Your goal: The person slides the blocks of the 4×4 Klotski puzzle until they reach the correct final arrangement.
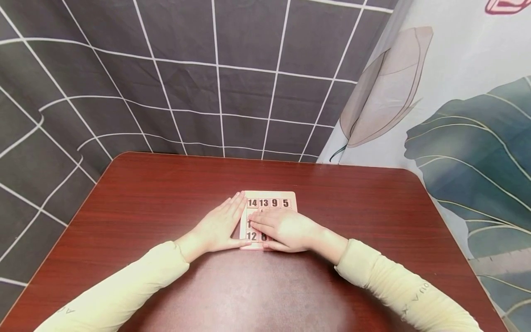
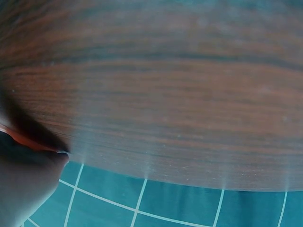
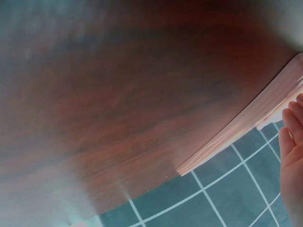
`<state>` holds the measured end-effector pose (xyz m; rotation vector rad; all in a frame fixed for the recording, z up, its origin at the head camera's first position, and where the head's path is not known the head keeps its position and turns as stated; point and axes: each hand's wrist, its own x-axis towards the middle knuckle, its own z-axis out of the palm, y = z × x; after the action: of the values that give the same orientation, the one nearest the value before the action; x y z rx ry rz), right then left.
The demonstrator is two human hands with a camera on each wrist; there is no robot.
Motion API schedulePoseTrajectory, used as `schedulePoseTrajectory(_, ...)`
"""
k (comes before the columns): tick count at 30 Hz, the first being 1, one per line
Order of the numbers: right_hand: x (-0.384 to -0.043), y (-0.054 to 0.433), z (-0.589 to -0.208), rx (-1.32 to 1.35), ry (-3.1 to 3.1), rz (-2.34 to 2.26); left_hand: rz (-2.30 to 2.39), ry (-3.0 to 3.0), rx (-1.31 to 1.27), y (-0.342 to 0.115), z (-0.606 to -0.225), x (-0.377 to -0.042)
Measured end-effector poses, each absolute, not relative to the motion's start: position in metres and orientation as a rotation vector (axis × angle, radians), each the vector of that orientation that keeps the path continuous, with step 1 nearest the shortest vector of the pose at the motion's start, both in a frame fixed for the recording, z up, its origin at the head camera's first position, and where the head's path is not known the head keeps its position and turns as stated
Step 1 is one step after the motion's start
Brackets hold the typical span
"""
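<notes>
A pale number sliding puzzle (image 1: 274,203) lies flat on the table, its top row reading 14, 13, 9, 5. My left hand (image 1: 217,226) lies along the puzzle's left side, fingers straight and pointing away, thumb reaching to its near left corner. Across the middle and lower right of the board lies my right hand (image 1: 288,228), its extended fingers pointing left over the tiles. It hides several numbers; 12 and 8 show in the bottom row. The right wrist view catches the puzzle's side edge (image 3: 236,120) and the fingers (image 3: 286,142) above it.
The red-brown wooden table (image 1: 166,193) has a rounded far edge. A dark curtain with white grid lines (image 1: 186,87) hangs behind and to the left. On the right hangs a leaf-patterned curtain (image 1: 464,152).
</notes>
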<state>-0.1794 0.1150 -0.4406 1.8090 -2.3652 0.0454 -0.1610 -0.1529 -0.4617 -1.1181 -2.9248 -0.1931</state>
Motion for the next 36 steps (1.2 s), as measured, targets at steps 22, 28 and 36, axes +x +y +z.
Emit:
schedulePoseTrajectory(22,-0.199,0.113,-0.442,1.784,-2.414,-0.014,-0.235,-2.921,-1.114,-0.153,-0.462,-0.161)
schedulePoseTrajectory(28,-0.194,0.116,-0.442,1.810,-2.391,0.025,-0.230,-2.922,-1.113,-0.152,-0.463,-0.162)
schedulePoseTrajectory(36,-0.176,0.123,-0.444,1.900,-2.263,0.108,-0.208,-2.936,-1.113,-0.154,-0.466,-0.163)
